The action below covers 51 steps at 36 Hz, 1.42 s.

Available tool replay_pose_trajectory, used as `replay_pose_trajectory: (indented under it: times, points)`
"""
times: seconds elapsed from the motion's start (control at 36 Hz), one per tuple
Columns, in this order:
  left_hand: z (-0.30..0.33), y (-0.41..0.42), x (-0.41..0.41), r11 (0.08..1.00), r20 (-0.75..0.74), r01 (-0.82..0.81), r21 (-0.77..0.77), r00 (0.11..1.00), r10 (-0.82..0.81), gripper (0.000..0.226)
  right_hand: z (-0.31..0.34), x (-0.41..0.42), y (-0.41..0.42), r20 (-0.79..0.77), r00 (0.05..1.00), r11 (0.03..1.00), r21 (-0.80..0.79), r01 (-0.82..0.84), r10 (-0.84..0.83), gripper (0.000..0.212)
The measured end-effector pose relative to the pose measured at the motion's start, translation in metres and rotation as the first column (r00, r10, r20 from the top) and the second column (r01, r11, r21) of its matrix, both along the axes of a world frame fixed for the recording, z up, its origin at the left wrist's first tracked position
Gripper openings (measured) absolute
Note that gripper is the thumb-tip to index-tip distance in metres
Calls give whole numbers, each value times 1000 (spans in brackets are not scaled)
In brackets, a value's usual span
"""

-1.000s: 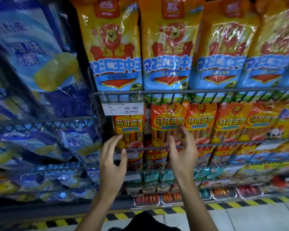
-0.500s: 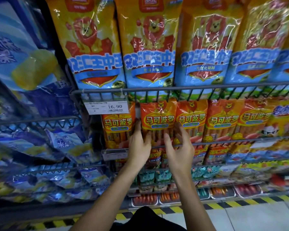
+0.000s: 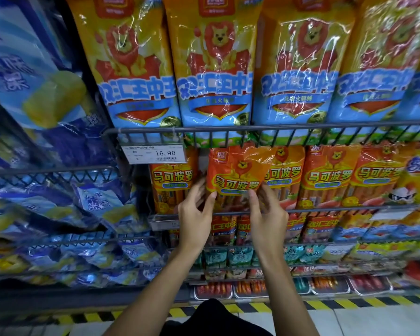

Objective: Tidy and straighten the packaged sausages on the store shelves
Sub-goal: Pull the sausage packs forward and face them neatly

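An orange sausage pack (image 3: 235, 175) with a lion and yellow lettering stands in the middle wire shelf (image 3: 325, 210), tilted forward and a little askew. My left hand (image 3: 195, 214) grips its lower left edge and my right hand (image 3: 267, 212) grips its lower right edge. Matching orange packs stand on both sides: one on the left (image 3: 171, 180) and several in a row to the right (image 3: 330, 178). Its lower part is hidden behind my fingers and the shelf rail.
Large yellow-and-blue sausage bags (image 3: 214, 69) fill the wire shelf above, with a price tag (image 3: 154, 154) reading 16.90 on its rail. Blue snack bags (image 3: 58, 209) crowd the left racks. Lower shelves hold smaller packs and trays (image 3: 250, 287). A yellow-black floor stripe (image 3: 257, 307) runs below.
Both hands rose from in front of the lower rail and closed on the edges of one orange pack, which now leans forward out of its row. The camera moved closer.
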<state>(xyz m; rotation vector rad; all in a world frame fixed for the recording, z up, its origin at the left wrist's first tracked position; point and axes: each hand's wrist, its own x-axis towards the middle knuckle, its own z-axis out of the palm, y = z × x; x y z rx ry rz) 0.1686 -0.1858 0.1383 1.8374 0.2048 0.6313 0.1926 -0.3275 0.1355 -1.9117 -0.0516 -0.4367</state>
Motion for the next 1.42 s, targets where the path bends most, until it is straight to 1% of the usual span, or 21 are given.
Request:
replay_pose_trajectory:
  times: [0.08,0.14,0.19,0.25,0.31,0.36,0.42,0.5,0.61,0.72,0.97,1.06,1.19,1.42]
  points:
    - [1,5,1,999,-2,-42,-1,999,42,48,0,9,3,18,1000,1000,-19,-13,14,36]
    - [-1,9,1,999,-20,-51,14,999,51,52,2,13,8,31,999,999,-49,-20,21,34]
    - [-2,12,-3,992,-8,-72,100,997,73,51,2,16,11,38,998,996,-72,-48,51,35]
    - [-3,16,-9,976,75,-82,200,995,68,50,0,18,12,38,997,993,-97,-69,73,35]
    - [-4,22,-15,956,153,-66,285,988,22,51,-5,23,10,22,996,982,-170,-85,90,35]
    - [-6,29,-19,923,175,-46,382,984,-23,49,-12,27,10,-35,992,958,-258,-126,121,35]
    - [-8,35,-19,875,136,-21,484,989,-52,50,-19,31,11,-75,988,940,-306,-149,133,35]
    - [-13,41,-16,794,61,31,607,994,-86,55,-18,33,12,-98,986,936,-313,-160,136,34]
    - [-21,41,-11,687,34,40,725,995,-93,64,-14,35,10,-124,979,938,-288,-193,163,33]
    - [-25,41,-8,668,19,46,743,996,-90,70,-10,38,12,-121,981,934,-309,-180,149,35]
    - [-21,42,-10,660,-22,75,748,996,-88,73,-1,37,8,-55,994,893,-438,-105,90,35]
    - [-18,46,-11,665,-40,86,742,996,-84,71,2,37,9,-31,996,893,-441,-90,85,39]
    - [-12,51,-10,678,-42,80,731,996,-73,64,12,37,12,36,997,897,-439,-49,72,31]
    - [-12,51,-9,684,-49,90,724,996,-79,61,16,35,11,14,994,919,-383,-97,111,31]
